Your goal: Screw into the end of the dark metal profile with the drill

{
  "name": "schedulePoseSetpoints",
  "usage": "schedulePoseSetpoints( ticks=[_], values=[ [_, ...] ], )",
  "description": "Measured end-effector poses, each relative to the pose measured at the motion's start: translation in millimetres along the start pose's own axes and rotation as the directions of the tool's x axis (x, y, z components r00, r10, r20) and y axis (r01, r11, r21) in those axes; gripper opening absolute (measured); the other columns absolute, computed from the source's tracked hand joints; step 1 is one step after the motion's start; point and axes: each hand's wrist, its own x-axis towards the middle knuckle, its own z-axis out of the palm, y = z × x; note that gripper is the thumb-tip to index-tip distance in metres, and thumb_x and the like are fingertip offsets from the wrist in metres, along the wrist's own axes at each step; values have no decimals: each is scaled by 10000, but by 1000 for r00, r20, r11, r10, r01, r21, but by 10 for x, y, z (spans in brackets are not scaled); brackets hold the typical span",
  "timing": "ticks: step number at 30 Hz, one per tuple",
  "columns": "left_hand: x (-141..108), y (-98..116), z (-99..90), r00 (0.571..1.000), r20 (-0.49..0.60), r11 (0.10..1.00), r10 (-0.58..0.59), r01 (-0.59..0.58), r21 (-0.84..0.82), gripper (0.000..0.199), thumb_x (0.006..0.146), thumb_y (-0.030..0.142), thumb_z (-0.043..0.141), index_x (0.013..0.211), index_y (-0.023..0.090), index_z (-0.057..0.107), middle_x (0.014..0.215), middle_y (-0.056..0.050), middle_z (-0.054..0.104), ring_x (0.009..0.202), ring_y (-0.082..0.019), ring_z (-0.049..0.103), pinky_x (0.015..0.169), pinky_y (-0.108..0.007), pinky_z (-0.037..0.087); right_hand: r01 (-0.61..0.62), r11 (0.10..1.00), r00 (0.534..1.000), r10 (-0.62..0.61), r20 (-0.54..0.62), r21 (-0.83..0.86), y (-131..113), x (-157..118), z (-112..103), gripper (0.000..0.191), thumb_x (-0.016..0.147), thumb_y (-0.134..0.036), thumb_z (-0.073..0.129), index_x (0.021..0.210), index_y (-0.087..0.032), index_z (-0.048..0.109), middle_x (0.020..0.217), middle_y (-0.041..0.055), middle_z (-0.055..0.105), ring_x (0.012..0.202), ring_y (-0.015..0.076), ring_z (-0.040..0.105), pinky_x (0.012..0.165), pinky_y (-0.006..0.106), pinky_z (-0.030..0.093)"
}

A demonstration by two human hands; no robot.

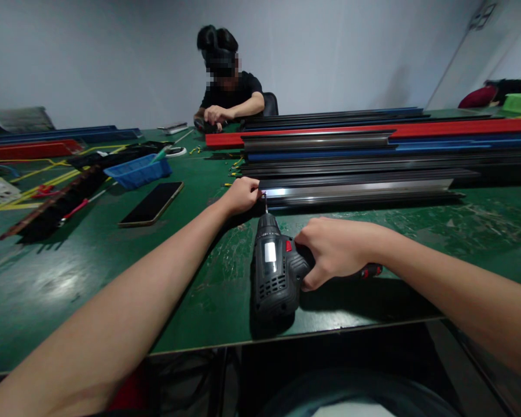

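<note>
My right hand [330, 249] is wrapped round the grip of a black cordless drill [274, 272], which lies on its side over the green table. Its bit [266, 202] points away from me and meets the left end of a silver-and-black metal profile [356, 191]. The drill's lamp lights that end. My left hand [242, 196] is closed at the same end of the profile, just left of the bit. Its fingertips are partly hidden, so I cannot make out what they pinch.
Behind the profile lie more long profiles in black, blue and red [299, 139]. To the left are a phone [151, 204], a blue plastic bin [139, 171], yellow wires and a dark slotted strip [65, 202]. Across the green table [208, 272], a person [232, 95] works with both hands.
</note>
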Motion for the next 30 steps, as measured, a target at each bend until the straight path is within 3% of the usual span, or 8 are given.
schedulePoseSetpoints(
  ticks=[19,30],
  values=[
    [2,-17,8,1000,-13,999,28,-27,19,179,695,296,485,553,190,507,540,-7,534,600,-149,470,566,-261,308,-17,1000,1000,17,25,4,7,9,-12,545,698,-648,750,871,-131,743,689,54,664,547,167,485,531,315,312],
    [-1,-17,11,1000,-13,1000,17,-16,15,191,711,298,487,549,196,492,533,-2,503,606,-152,460,585,-274,291,-18,1000,1000,18,22,5,-11,-5,-21,515,705,-632,747,849,-138,734,681,43,654,527,151,446,517,314,300]
  ],
)
